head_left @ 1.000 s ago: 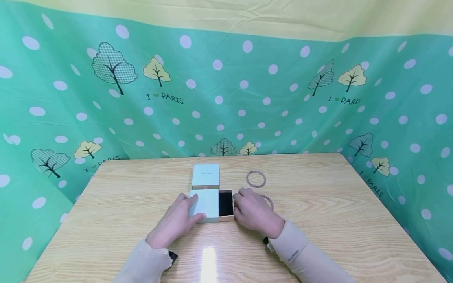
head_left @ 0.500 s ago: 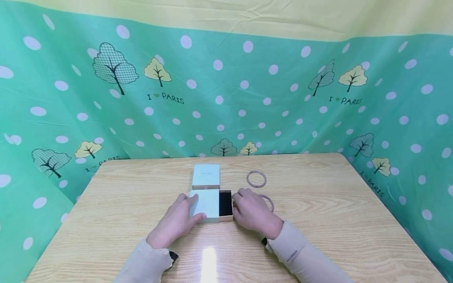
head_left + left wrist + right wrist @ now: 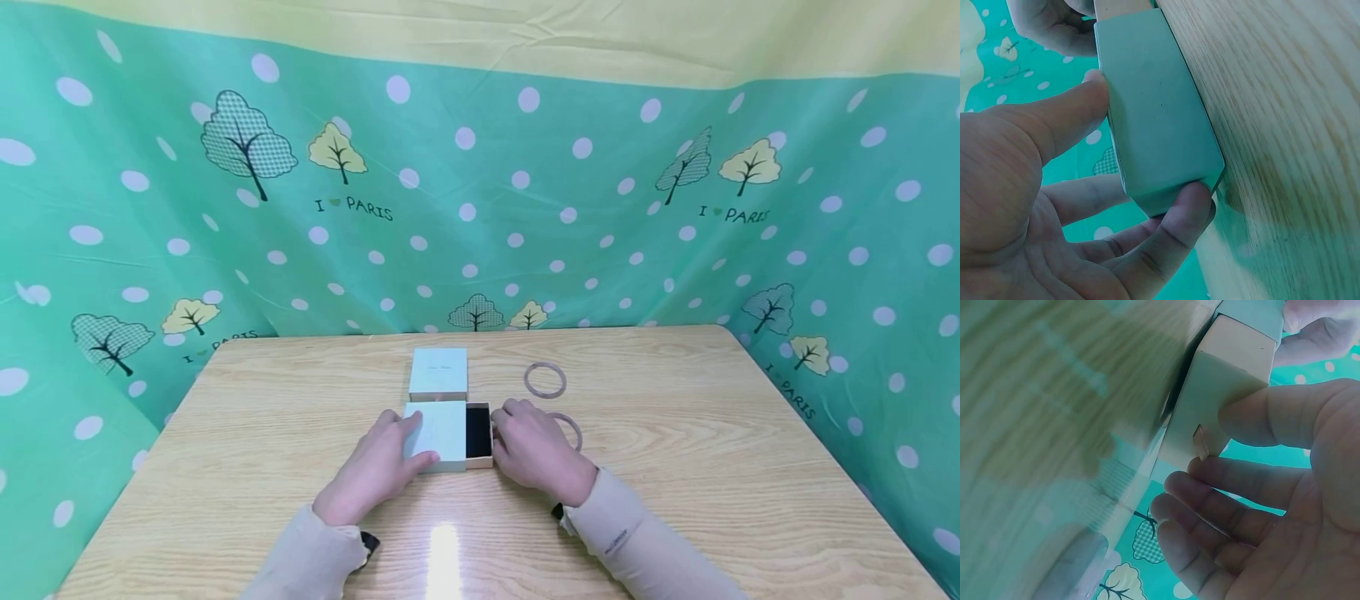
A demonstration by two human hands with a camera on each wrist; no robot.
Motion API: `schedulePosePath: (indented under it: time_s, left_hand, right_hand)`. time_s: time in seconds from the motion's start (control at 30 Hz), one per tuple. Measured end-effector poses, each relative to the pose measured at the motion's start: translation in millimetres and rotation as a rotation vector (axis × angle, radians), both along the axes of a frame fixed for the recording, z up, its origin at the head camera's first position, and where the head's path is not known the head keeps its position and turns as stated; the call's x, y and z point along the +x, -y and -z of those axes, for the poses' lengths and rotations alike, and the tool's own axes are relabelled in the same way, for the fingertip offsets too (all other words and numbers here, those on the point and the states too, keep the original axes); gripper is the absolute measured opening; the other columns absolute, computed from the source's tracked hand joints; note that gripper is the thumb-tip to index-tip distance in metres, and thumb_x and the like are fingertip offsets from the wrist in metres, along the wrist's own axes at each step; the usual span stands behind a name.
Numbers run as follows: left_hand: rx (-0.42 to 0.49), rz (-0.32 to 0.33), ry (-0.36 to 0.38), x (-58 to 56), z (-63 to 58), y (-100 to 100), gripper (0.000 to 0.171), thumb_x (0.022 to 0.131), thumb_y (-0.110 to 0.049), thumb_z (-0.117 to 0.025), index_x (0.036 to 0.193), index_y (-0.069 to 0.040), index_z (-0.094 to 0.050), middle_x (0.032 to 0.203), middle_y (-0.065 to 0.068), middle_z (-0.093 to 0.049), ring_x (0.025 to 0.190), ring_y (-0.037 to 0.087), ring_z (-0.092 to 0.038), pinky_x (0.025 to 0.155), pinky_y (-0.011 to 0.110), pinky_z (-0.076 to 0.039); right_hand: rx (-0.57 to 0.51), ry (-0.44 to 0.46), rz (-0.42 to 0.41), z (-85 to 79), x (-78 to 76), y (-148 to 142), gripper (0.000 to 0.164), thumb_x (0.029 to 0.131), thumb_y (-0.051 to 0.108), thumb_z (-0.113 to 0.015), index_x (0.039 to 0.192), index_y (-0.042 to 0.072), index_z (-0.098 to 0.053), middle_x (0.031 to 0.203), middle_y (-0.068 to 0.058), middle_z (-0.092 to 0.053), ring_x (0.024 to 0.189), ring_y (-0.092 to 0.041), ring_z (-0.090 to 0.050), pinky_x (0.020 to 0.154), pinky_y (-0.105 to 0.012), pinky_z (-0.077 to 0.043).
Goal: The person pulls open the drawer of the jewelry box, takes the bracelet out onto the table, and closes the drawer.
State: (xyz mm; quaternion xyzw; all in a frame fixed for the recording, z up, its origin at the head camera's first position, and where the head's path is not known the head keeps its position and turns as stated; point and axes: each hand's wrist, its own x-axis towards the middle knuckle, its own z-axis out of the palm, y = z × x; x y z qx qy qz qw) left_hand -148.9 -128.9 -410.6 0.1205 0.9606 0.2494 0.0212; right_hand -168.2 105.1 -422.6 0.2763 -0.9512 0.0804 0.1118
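Observation:
A pale blue drawer-style gift box (image 3: 442,433) lies on the table, its black-lined drawer (image 3: 478,433) partly out to the right. My left hand (image 3: 367,471) grips the outer sleeve, thumb on its top edge and fingers round its left end, as the left wrist view shows. At the drawer's end is my right hand (image 3: 536,446). In the right wrist view its thumb (image 3: 1260,419) presses the end face, and the index fingertip touches beside a small ribbon tab (image 3: 1200,442). A purplish bangle (image 3: 578,431) lies partly hidden behind the right hand.
A second pale blue box (image 3: 438,372), closed, sits directly behind the first. Another purplish bangle (image 3: 527,380) lies to the right of it. The wooden table (image 3: 675,392) ends at a green polka-dot curtain (image 3: 420,275) at the back and sides.
The drawer has slid slightly left into its sleeve, so less black lining shows. My right hand has moved a little left with it; my left hand keeps its hold.

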Motion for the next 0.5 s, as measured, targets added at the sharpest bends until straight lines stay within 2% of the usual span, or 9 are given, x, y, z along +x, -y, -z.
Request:
schedulePosePath:
  time_s: [0.5]
  left_hand:
    - [-0.005,-0.006,-0.008,-1.2,1.3,-0.2,0.070,0.083,-0.036,-0.074,0.136,0.002,-0.050,0.109,0.019,-0.054,0.088,0.023,-0.055,0.084,0.043,-0.050]
  right_hand:
    - [-0.011,-0.001,0.006,-2.8,0.2,6.6,0.004,0.082,0.011,-0.063,0.078,0.011,-0.061,0.071,0.003,-0.048,0.063,-0.013,-0.045,0.053,-0.025,-0.039]
